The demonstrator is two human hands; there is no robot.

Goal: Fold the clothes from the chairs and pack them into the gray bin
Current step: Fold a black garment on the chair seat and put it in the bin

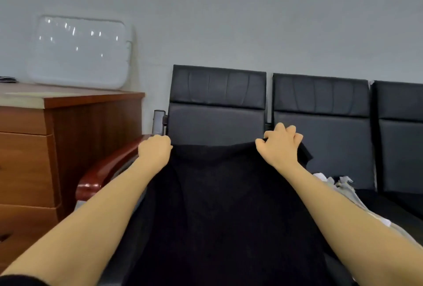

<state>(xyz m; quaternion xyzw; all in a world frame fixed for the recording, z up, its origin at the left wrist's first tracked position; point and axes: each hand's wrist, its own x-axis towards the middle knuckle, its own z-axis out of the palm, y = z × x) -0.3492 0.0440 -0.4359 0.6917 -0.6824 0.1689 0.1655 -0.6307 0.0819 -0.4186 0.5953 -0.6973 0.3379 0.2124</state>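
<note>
Black garment (219, 205): spread over seat of leftmost chair (217, 107), long axis running from backrest toward person. Left hand (155, 149), right hand (280, 146): fingers curled, each pinching one far corner at top edge, level, equally near. Gray bin: not in view.

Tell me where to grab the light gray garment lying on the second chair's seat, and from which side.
Take the light gray garment by its bunched, raised end near the chair's backrest, pinching from above. It lies crumpled on the seat, partly hidden behind the right forearm, so the folds offer purchase. Both hands are busy: left hand and right hand grip the black garment.
</note>
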